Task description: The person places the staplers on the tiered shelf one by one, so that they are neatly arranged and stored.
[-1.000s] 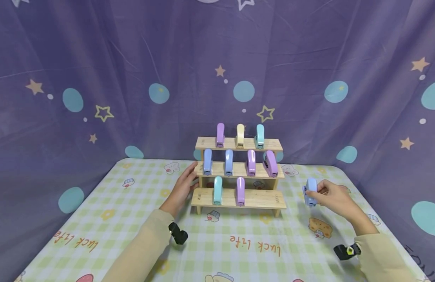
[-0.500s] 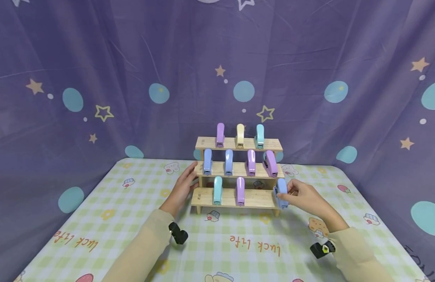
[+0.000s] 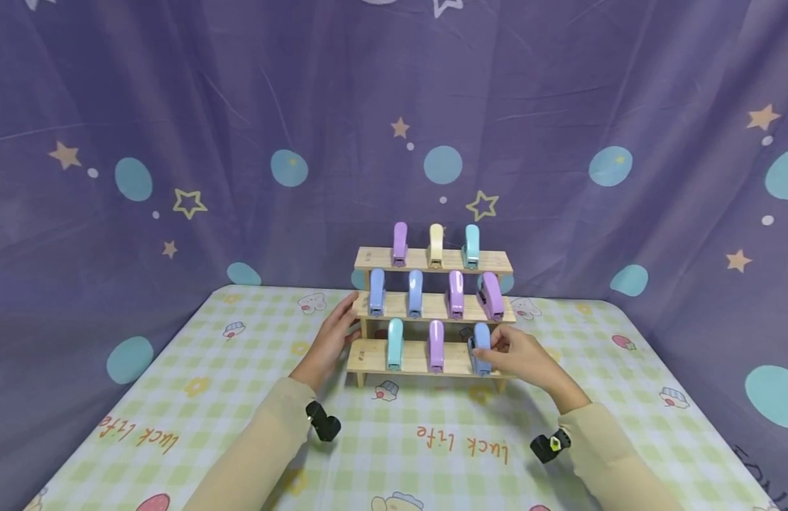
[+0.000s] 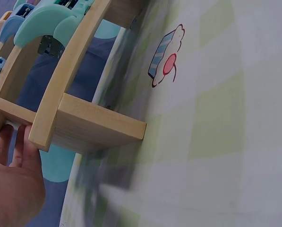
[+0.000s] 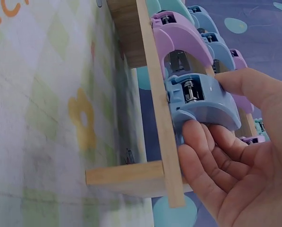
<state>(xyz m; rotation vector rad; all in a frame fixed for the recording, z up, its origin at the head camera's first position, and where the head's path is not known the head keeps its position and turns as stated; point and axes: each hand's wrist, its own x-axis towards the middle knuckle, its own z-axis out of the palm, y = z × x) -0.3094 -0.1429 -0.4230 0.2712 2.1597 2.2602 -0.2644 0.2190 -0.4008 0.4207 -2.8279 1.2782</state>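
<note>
A blue stapler (image 3: 481,349) is at the right part of the bottom board of a three-step wooden rack (image 3: 368,355). My right hand (image 3: 528,358) pinches it between thumb and fingers; in the right wrist view the blue stapler (image 5: 207,101) has its base right at the board. On the same board stand a teal stapler (image 3: 395,345) and a purple stapler (image 3: 436,348), both upright. My left hand (image 3: 333,337) rests its fairly straight fingers against the rack's left end. In the left wrist view the left hand's fingertips meet the end of the wood (image 4: 13,111).
Blue staplers (image 3: 414,294) and purple staplers (image 3: 455,294) line the middle board, the rightmost one turned at an angle. Above them stand a purple, a cream (image 3: 435,246) and a teal stapler. A checked cloth (image 3: 241,397) covers the table, and a purple curtain (image 3: 343,92) hangs behind.
My right hand has carried the blue stapler leftward, from over the cloth beside the rack to the bottom board, right of the purple stapler. The left hand stays at the rack's left end.
</note>
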